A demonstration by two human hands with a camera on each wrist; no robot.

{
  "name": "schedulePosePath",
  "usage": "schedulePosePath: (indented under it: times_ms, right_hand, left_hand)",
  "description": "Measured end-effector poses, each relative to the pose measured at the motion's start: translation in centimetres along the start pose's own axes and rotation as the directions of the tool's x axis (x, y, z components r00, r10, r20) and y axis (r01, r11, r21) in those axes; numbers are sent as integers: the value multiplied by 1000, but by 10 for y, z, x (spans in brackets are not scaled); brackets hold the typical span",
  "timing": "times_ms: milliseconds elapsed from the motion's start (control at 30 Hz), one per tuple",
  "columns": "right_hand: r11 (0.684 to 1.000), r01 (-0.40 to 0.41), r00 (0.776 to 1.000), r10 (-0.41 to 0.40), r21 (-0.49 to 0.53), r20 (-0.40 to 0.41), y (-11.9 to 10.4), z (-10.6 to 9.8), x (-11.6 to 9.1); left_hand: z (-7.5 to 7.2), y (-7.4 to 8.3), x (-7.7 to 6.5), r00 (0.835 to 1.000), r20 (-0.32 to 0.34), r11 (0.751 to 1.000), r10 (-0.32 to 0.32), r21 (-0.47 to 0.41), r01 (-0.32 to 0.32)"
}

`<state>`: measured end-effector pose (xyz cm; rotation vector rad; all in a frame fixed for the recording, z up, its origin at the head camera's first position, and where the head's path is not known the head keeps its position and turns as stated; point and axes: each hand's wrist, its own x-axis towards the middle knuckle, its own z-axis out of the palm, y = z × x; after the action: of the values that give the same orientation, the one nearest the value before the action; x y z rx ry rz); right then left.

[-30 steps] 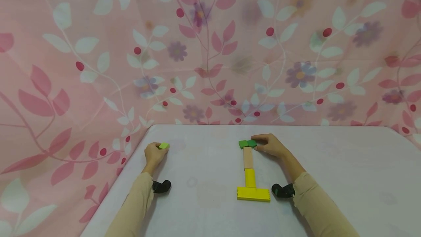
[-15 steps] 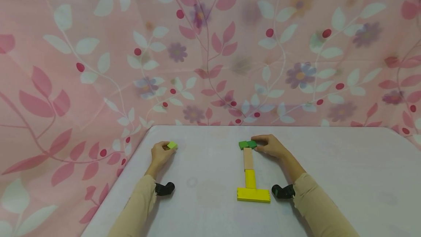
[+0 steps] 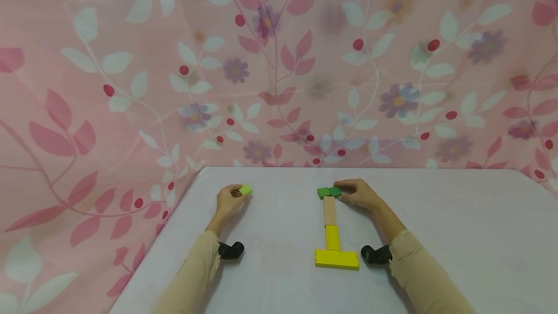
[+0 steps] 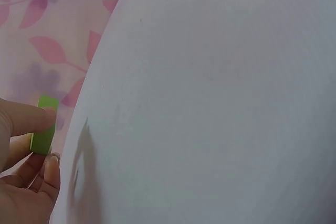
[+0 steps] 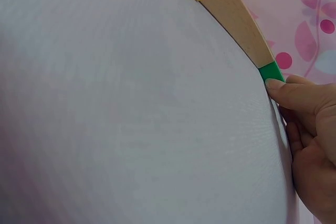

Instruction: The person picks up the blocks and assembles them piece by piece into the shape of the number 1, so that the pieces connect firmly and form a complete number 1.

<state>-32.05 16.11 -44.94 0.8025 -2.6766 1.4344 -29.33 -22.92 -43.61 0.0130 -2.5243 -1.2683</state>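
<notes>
In the head view my left hand pinches a lime-green block between thumb and fingers. The left wrist view shows that block raised off the white surface, with a shadow beneath the hand. My right hand grips a dark green block by its right end, thumb on the near side. Against its left side lies another green block. Below this pair runs a column: a plain wooden block, a yellow block, then a wide yellow block set crosswise.
The blocks lie on a table covered in white cloth. A pink floral curtain hangs behind and along the left. Black wrist devices jut inward from both sleeves, the right one close to the wide yellow block.
My left hand has moved right across the table with the lime-green block, toward the row of blocks. My right hand has stayed on the dark green block.
</notes>
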Motion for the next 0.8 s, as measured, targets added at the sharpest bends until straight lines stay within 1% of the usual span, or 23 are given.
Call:
schedulePosePath:
  times_ms: [100, 133, 267, 400, 567, 700, 800]
  right_hand:
    - [1000, -5, 1000, 5, 0, 2, 2, 1, 0]
    - [1000, -10, 1000, 10, 3, 3, 9, 1, 2]
    - [1000, -29, 1000, 29, 7, 1, 8, 1, 2]
    - [1000, -25, 1000, 25, 13, -1, 7, 1, 2]
    - [1000, -16, 1000, 17, 6, -4, 8, 1, 2]
    - [1000, -11, 1000, 11, -3, -2, 8, 1, 2]
    - [1000, -26, 1000, 26, 13, -5, 7, 1, 2]
  left_hand:
    - [7, 5, 0, 1000, 7, 1000, 20, -18, -20]
    - [9, 7, 0, 1000, 7, 999, 30, -21, -29]
    - [16, 16, 1, 998, 11, 998, 57, -35, -57]
    - [24, 23, 1, 998, 31, 997, 56, -59, -55]
    - [36, 30, -1, 996, 55, 995, 74, -77, -70]
    - [46, 34, -2, 993, 70, 993, 96, -72, -91]
    - [54, 39, -2, 991, 84, 993, 105, -66, -100]
